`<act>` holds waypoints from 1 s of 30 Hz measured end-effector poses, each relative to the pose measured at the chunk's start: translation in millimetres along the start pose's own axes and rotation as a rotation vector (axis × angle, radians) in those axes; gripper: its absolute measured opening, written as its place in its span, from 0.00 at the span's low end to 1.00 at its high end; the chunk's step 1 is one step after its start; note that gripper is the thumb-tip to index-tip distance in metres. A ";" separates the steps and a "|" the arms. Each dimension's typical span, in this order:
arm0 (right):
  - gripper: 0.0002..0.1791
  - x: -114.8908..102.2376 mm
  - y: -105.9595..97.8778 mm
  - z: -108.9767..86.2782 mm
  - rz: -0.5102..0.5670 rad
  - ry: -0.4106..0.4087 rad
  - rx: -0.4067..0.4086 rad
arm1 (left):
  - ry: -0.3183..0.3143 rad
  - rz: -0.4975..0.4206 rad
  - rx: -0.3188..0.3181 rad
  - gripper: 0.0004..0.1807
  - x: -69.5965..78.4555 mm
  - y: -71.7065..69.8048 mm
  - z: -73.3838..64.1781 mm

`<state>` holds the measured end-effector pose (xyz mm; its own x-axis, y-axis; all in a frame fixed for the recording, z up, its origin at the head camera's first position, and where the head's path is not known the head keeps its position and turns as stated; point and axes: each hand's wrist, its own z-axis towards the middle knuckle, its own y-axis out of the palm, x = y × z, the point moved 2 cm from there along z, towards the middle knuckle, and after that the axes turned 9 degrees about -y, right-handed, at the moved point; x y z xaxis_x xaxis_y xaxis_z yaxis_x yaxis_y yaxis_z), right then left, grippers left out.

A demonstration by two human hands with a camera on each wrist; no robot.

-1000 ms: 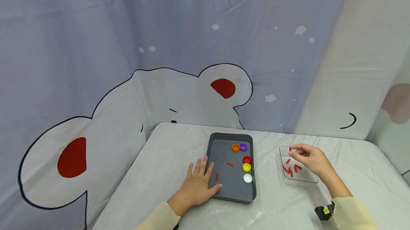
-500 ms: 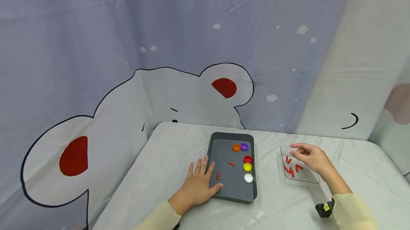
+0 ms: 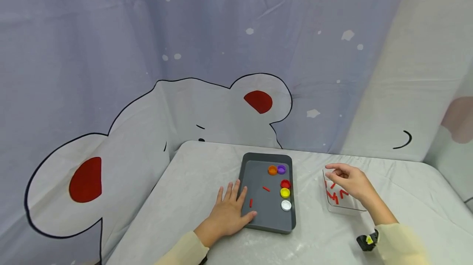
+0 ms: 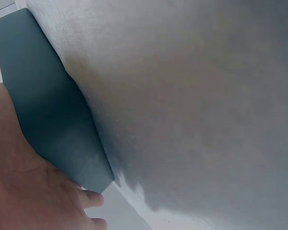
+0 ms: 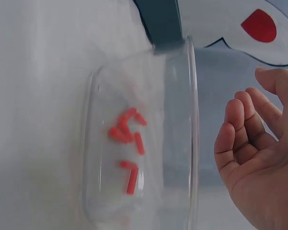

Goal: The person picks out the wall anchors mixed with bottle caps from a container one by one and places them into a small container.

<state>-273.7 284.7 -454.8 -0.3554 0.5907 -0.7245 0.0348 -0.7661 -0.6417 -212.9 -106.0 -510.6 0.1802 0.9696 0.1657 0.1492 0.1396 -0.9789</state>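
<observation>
My left hand [image 3: 227,215] lies with spread fingers over the left edge of a grey tray [image 3: 267,220]; the left wrist view shows its back against the tray's outer wall [image 4: 48,91]. My right hand [image 3: 349,181] is over the far end of a clear plastic box [image 3: 347,211], holding nothing. In the right wrist view its fingers are loosely bent, thumb apart, beside the box rim [image 5: 193,120]. Several short red sticks [image 5: 132,181] lie scattered on the box floor. Two more red sticks, one slanted [image 3: 266,189] and one lengthwise [image 3: 251,203], lie on the tray.
Along the tray's right side sit small round caps: orange [image 3: 272,170], purple [image 3: 281,169], red [image 3: 285,183], yellow [image 3: 285,193] and white [image 3: 286,205]. A white cloth [image 3: 310,236] covers the table, and a printed curtain [image 3: 207,43] hangs behind it.
A red stick pinched in my right fingertips a second ago has dropped into the clear box. The right hand has since shifted slightly left, its fingers empty. My left hand stays put.
</observation>
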 end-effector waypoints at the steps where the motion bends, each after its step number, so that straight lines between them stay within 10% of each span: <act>1: 0.26 -2.9 2.9 1.0 0.004 -0.007 -0.005 | 0.000 0.001 -0.001 0.48 -0.2 0.2 -0.1; 30: 0.14 -56.3 103.0 19.7 0.142 -0.126 -0.047 | 0.006 -0.026 0.002 0.49 -3.4 5.5 2.6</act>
<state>-268.5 167.5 -475.2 -0.4574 0.4390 -0.7734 0.1356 -0.8251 -0.5485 -215.2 -107.9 -516.8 0.1822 0.9643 0.1922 0.1519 0.1655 -0.9744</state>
